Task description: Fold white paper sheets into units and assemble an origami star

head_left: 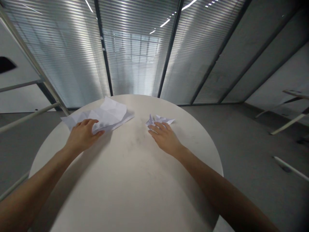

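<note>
At the far left of the table, my left hand (83,135) curls its fingers and thumb around the near edge of creased white paper sheets (109,112). The paper has many fold lines and partly rises off the surface. To the right, my right hand (166,137) reaches over a small folded paper figure (150,120) with pointed tips, like an origami crane. Its fingers are stretched out and slightly apart, with the fingertips at the figure. Another pointed white paper part (170,120) shows just beyond these fingers; whether it belongs to the same figure I cannot tell.
Both arms rest over a round white table (140,180) with faint smudges. Behind it stands a glass wall with blinds (137,64). A pale metal frame (48,87) is at the left, and another table (296,94) stands far right on the grey floor.
</note>
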Motion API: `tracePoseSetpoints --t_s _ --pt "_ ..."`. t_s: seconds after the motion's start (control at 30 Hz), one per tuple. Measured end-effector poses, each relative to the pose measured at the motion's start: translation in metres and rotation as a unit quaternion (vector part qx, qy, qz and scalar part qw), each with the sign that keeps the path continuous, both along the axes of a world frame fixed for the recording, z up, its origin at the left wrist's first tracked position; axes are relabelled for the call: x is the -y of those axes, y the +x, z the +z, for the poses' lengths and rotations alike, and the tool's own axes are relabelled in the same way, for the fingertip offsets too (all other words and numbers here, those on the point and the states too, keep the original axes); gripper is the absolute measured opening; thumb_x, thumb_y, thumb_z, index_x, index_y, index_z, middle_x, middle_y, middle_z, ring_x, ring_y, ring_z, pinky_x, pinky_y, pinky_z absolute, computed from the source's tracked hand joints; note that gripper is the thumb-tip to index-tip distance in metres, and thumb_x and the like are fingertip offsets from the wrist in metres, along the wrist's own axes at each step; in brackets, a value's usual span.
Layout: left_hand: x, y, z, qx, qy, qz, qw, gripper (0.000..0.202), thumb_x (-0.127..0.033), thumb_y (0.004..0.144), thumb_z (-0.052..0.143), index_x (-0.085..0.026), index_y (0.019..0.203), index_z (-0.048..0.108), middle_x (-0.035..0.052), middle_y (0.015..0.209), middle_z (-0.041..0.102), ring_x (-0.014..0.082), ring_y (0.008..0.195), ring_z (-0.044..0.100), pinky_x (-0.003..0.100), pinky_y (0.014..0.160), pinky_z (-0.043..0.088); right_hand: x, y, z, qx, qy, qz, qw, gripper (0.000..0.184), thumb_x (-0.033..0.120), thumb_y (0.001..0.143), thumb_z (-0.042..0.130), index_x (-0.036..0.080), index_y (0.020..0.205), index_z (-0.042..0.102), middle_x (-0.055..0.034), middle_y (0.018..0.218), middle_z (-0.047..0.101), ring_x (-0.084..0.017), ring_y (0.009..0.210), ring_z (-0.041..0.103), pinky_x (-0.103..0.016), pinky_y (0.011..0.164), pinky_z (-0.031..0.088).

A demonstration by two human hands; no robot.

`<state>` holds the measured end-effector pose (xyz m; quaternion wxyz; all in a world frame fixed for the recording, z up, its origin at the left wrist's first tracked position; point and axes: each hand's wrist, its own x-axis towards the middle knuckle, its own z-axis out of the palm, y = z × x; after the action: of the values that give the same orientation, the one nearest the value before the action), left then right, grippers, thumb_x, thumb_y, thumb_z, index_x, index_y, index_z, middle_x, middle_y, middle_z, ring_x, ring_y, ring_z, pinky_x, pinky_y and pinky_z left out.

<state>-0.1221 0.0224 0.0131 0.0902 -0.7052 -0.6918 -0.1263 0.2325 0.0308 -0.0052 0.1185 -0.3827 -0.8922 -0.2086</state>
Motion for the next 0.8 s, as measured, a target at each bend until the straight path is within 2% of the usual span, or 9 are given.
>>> tracePoseSetpoints --t_s 0.13,0.3,0.43,0.57,0.7,0.8 --pt "-0.002 -0.014 -0.009 0.005 -0.080 0.019 0.997 0.061 -0.058 0.085 0.039 -0.016 0.129 0.045 0.0176 0.126 0.054 0.0337 0.097 0.061 0.041 0.079 0.046 -0.001 -0.001 -0.002 -0.005 0.014 -0.025 1.000 0.033 0.017 0.090 0.046 0.018 0.122 0.056 -0.0086 0.135 0.051 -0.028 0.128 0.038 -0.047 0.107 0.024" --pt "-0.002 -0.010 -0.004 -0.045 -0.096 0.024 0.994 0.045 -0.043 0.088 0.037 -0.016 0.122 0.051 0.0158 0.113 0.063 0.0340 0.091 0.063 0.039 0.072 0.046 0.003 -0.001 0.003 -0.029 0.017 -0.041 0.999 0.035 0.024 0.089 0.051 0.017 0.122 0.056 -0.0098 0.135 0.051 -0.029 0.127 0.039 -0.048 0.107 0.025" --pt "0.002 -0.006 0.011 -0.100 -0.052 0.061 0.992 0.043 -0.035 0.094 0.025 -0.014 0.105 0.061 0.0169 0.097 0.067 0.0334 0.082 0.065 0.038 0.065 0.044 0.009 -0.007 0.005 -0.015 0.019 0.011 1.000 0.033 0.023 0.092 0.046 0.019 0.123 0.056 -0.0062 0.136 0.051 -0.027 0.129 0.038 -0.048 0.108 0.026" --pt "0.012 -0.003 0.029 -0.150 0.028 0.039 0.988 0.050 -0.033 0.097 0.016 -0.011 0.103 0.059 0.0163 0.098 0.064 0.0319 0.082 0.063 0.035 0.063 0.041 0.010 -0.015 0.002 0.017 0.011 0.075 0.997 0.032 0.024 0.092 0.046 0.021 0.123 0.056 -0.0025 0.134 0.053 -0.025 0.132 0.035 -0.050 0.111 0.024" --pt "0.016 0.002 0.043 -0.165 0.127 0.048 0.977 0.042 -0.031 0.097 0.024 -0.013 0.100 0.061 0.0126 0.096 0.064 0.0290 0.081 0.061 0.031 0.059 0.036 0.004 -0.017 -0.003 0.019 0.014 0.062 0.998 0.033 0.024 0.091 0.048 0.020 0.123 0.056 -0.0042 0.133 0.055 -0.026 0.133 0.034 -0.053 0.112 0.021" --pt "0.017 0.009 0.048 -0.174 0.187 0.013 0.967 0.034 -0.026 0.095 0.032 -0.015 0.094 0.064 0.0101 0.093 0.066 0.0258 0.082 0.061 0.030 0.060 0.035 -0.001 -0.014 -0.004 0.013 0.022 0.033 0.999 0.034 0.024 0.090 0.050 0.018 0.123 0.055 -0.0070 0.132 0.054 -0.027 0.133 0.034 -0.054 0.112 0.019"
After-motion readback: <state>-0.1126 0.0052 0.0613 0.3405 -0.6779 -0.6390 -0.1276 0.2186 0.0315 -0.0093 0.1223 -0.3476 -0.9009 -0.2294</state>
